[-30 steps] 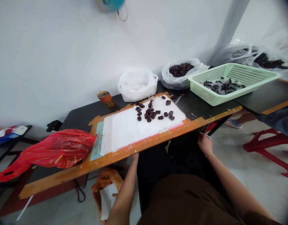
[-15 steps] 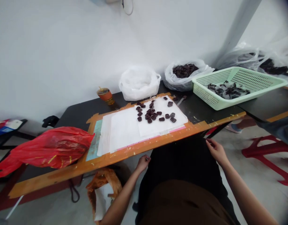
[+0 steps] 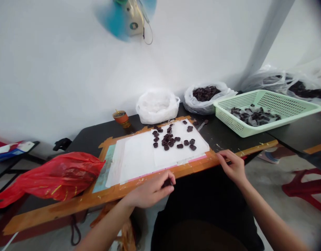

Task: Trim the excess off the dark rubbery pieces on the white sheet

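Note:
My left hand (image 3: 155,189) is at the table's front edge, its fingers curled; a small dark spot shows between thumb and fingertips, too small to name. Farther right, my right hand (image 3: 232,166) is by the taped edge, also with bent fingers; a dark bit shows under them and I cannot make it out. In front of both hands lie white paper sheets (image 3: 139,153) on the table. Several small dark brown, rounded-square pieces (image 3: 170,141) are scattered over the right part of the paper, some piled together.
A red plastic bag (image 3: 68,174) lies at left. Behind the paper stand an orange cup (image 3: 121,118), a white bag (image 3: 157,108) and a bag of dark pieces (image 3: 206,94). A green basket (image 3: 244,129) is at right, a red stool (image 3: 304,184) below. A fan (image 3: 132,17) hangs above.
Both hands have risen from beside my lap to the table's front edge. The view has tilted up, so the fan now shows on the wall.

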Motion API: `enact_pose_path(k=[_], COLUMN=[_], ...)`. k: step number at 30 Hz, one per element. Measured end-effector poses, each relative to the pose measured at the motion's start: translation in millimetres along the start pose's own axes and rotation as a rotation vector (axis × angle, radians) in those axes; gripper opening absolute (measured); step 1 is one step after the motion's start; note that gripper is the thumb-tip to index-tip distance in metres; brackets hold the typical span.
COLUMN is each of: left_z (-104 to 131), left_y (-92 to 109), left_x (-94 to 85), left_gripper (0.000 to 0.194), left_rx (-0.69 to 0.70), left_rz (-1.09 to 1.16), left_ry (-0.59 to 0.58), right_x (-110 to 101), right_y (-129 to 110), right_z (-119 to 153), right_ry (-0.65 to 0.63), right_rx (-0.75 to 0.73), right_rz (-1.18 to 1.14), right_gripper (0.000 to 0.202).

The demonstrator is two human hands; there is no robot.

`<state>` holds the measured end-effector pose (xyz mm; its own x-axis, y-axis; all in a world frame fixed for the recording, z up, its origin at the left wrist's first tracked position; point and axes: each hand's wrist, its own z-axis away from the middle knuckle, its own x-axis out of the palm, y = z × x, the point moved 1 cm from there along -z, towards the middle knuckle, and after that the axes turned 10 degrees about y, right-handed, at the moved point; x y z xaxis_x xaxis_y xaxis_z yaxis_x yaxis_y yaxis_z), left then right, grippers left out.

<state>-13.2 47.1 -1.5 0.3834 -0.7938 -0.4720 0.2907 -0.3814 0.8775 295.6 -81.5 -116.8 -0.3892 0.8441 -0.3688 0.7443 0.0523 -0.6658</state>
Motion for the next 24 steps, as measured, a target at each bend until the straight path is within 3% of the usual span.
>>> enact_pose_path(k=[2, 5, 8, 11, 16, 20, 24], left_z=[-28.3, -76.8, -121.8, -156.1, -182.7, -198.5, -215.3], left_y=[2.7, -12.7, -31.6, -42.6, -48.1, -60.6, -76.6], left_x=[-8.0, -16.3, -23.0, -30.2, -37.7, -46.8, -52.3], left_gripper=[0.013, 0.012, 0.015, 0.021, 0.024, 0.023, 0.029], left_rx=[0.064, 0.069, -0.007, -0.091, -0.121, -0.141, -0.137], left_rz=[0.048, 0.200, 0.438, 0.530, 0.610, 0.616, 0.661], left_ry=[0.149, 0.409, 0.475, 0.540, 0.538, 0.575, 0.693], right_x=[15.5, 39.0, 62.2, 90.4, 143.8, 175.6, 187.3], right_y=[-3.0, -7.7, -15.9, -19.8, -15.6, -11.5, -8.8], right_z=[-26.8, -62.8, -94.8, -124.6, -153.2, -169.1, -188.7], right_ry=[-0.101, -0.206, -0.358, -0.479, -0.600, -0.689, -0.682], right_rx=[-0.059, -0.161, -0.282, -0.370, -0.370, -0.336, -0.284], right_rz=[0.042, 0.122, 0.163, 0.260, 0.302, 0.300, 0.230], right_gripper=[0.015, 0.017, 0.021, 0.028, 0.048, 0.025, 0.012])
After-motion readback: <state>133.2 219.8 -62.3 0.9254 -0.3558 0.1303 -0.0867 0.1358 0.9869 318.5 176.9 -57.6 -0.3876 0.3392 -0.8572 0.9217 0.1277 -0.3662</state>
